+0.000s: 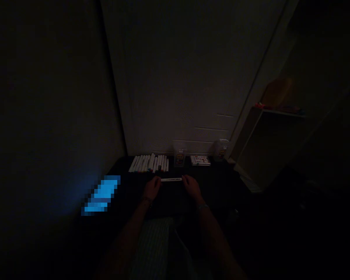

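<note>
The scene is very dark. A white marker pen (171,179) lies crosswise between my two hands over a dark table (218,182). My left hand (152,188) pinches its left end. My right hand (191,186) pinches its right end. Just beyond the hands, a row of several white marker pens (149,163) lies side by side on the table.
A small clear package (180,157), a flat box (200,160) and another clear container (221,149) stand at the table's back edge by the wall. A glowing blue screen (101,194) lies at the left. A pale shelf unit (259,151) stands on the right.
</note>
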`<state>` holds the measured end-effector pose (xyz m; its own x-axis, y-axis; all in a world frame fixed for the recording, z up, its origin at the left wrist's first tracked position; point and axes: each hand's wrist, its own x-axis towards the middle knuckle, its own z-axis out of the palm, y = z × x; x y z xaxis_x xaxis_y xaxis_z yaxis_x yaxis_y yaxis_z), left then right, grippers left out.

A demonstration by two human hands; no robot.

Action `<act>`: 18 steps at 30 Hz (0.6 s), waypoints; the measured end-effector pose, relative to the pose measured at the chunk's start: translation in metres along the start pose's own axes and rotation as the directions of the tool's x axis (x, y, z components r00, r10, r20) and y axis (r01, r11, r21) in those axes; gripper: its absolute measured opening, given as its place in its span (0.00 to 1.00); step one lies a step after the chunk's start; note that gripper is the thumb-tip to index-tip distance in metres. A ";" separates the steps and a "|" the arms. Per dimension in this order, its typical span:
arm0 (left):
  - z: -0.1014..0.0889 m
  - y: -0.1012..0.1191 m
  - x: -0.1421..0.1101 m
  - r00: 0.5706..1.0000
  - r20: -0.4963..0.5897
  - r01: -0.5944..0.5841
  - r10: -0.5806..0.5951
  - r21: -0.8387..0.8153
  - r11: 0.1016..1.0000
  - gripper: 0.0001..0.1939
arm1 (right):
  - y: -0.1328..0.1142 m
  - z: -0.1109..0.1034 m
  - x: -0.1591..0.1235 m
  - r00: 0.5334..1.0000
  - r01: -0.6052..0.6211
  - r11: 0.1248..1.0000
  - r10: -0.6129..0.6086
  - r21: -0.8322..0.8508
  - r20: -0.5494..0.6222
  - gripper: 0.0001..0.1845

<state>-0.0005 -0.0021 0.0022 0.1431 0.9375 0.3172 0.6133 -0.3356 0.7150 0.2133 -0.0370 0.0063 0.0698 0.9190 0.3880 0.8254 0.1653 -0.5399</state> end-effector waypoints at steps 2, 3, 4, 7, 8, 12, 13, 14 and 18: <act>0.001 -0.002 0.000 1.000 -0.003 -0.012 0.012 -0.001 1.000 0.14 | 0.000 0.000 0.000 1.000 0.017 1.000 -0.017 0.004 0.000 0.20; 0.001 -0.003 0.000 1.000 -0.001 -0.018 0.018 -0.001 1.000 0.14 | 0.000 0.000 0.000 1.000 0.020 1.000 -0.020 0.005 -0.007 0.20; 0.002 -0.004 0.001 1.000 0.003 -0.023 0.023 -0.002 1.000 0.14 | 0.000 0.000 0.000 1.000 0.022 1.000 -0.022 0.004 -0.015 0.20; 0.002 -0.005 0.001 1.000 0.004 -0.018 0.018 -0.003 1.000 0.15 | 0.002 0.001 0.001 1.000 0.019 1.000 -0.019 -0.002 -0.010 0.20; 0.002 -0.005 0.001 1.000 0.000 -0.016 0.016 -0.007 1.000 0.15 | 0.002 0.001 0.001 1.000 0.018 1.000 -0.018 -0.003 -0.005 0.20; 0.000 -0.001 0.000 1.000 0.000 -0.031 0.031 -0.013 0.999 0.14 | 0.004 0.002 0.001 1.000 0.007 1.000 -0.007 0.001 -0.008 0.19; -0.001 0.000 -0.001 1.000 0.003 -0.027 0.027 -0.010 1.000 0.14 | 0.004 0.003 0.001 1.000 0.000 1.000 0.000 0.001 -0.009 0.18; -0.001 0.001 -0.001 1.000 0.005 -0.019 0.019 -0.006 1.000 0.14 | 0.004 0.002 0.001 1.000 -0.008 1.000 0.008 0.001 -0.009 0.18; 0.000 0.002 -0.001 1.000 -0.004 -0.008 0.008 0.001 1.000 0.14 | 0.003 0.001 0.000 1.000 0.002 1.000 -0.002 0.004 -0.006 0.19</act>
<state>0.0001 -0.0039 0.0032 0.1443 0.9345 0.3254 0.6133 -0.3425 0.7117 0.2151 -0.0360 0.0037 0.0716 0.9167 0.3931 0.8231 0.1683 -0.5424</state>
